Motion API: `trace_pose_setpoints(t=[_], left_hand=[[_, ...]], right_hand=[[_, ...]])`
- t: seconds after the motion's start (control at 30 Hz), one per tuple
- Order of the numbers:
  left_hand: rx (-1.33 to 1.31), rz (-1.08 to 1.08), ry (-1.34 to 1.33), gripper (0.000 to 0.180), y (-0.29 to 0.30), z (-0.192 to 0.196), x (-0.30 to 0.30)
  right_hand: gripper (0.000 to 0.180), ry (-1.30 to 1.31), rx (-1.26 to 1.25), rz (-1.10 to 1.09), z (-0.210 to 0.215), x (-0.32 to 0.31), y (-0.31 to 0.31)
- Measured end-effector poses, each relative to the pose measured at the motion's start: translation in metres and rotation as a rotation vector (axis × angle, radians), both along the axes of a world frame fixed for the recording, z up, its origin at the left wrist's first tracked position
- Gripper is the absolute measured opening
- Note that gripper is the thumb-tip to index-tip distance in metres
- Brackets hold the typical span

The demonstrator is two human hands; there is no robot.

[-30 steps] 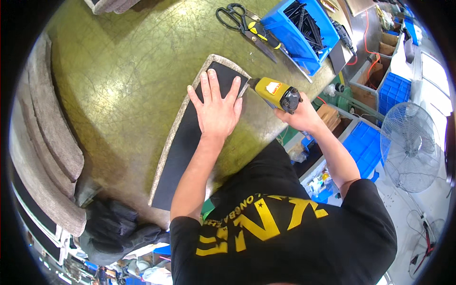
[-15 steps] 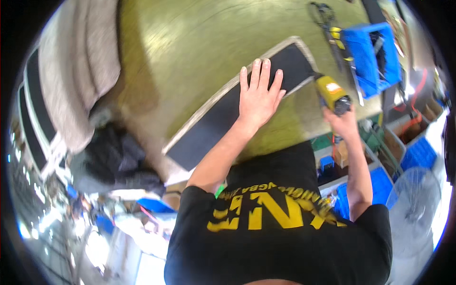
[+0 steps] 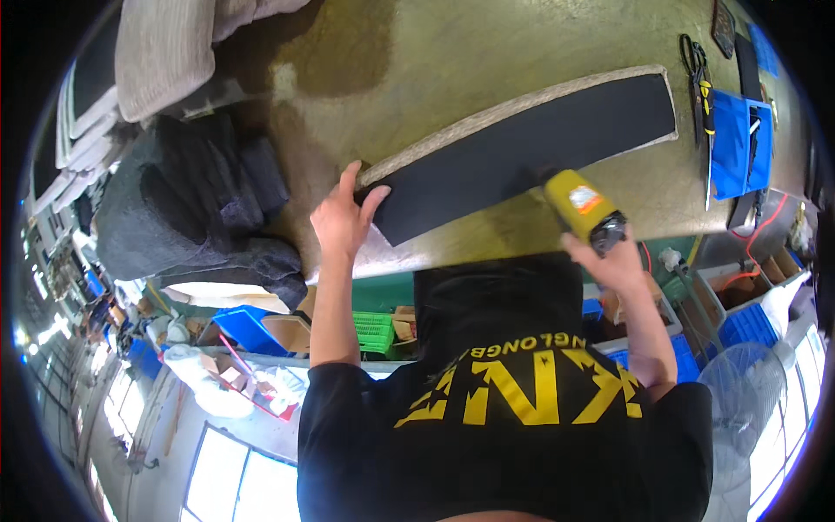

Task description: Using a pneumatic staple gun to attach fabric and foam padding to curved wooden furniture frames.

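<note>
A long, slightly curved panel (image 3: pixel 522 143) lies slantwise on the worktable, with a black face and beige ribbed fabric along its far edge. At its left end, my left hand (image 3: pixel 341 222) grips it, thumb on the black face and forefinger at the end edge. My right hand (image 3: pixel 613 261) is wrapped round a yellow-and-black tool (image 3: pixel 576 202) that looks like a staple gun. The tool is tilted, its blurred dark nose toward the panel's near edge; whether they touch I cannot tell.
Black scissors (image 3: pixel 696 65) and a yellow-and-black hand tool (image 3: pixel 706 109) lie beside a blue bin (image 3: pixel 735 148) at the right. Dark cloth (image 3: pixel 187 204) is heaped at the left, with beige cushion pieces (image 3: pixel 165 56) behind. A fan (image 3: pixel 739 400) stands at lower right.
My left hand has moved from the panel's middle to its left end. The panel now lies farther right and flatter in view. The staple gun has come left, away from the panel's right end.
</note>
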State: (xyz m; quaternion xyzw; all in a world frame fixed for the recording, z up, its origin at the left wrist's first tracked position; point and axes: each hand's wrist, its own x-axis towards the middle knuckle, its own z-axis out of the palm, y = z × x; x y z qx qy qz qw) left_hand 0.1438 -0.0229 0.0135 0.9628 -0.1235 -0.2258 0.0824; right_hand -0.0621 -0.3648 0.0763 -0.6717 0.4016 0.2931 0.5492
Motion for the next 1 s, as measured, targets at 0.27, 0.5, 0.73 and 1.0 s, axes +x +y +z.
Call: trace_pose_setpoints(t=[0.27, 0.5, 0.73, 1.0], left_hand=[[-0.420, -0.049, 0.086, 0.036, 0.040, -0.025, 0.013], [-0.453, -0.086, 0.040, 0.033, 0.043, -0.041, 0.011], [-0.431, -0.100, 0.018, 0.032, 0.040, -0.039, 0.010], [-0.452, -0.497, -0.417, 0.047, 0.036, -0.021, 0.005]], right_hand=[[0.032, -0.188, 0.057, 0.042, 0.003, 0.080, 0.172], [0.025, -0.206, -0.123, 0.057, -0.004, 0.109, 0.209], [0.023, -0.153, -0.228, 0.032, -0.015, 0.117, 0.223], [0.022, -0.092, -0.219, -0.125, 0.016, 0.055, 0.208]])
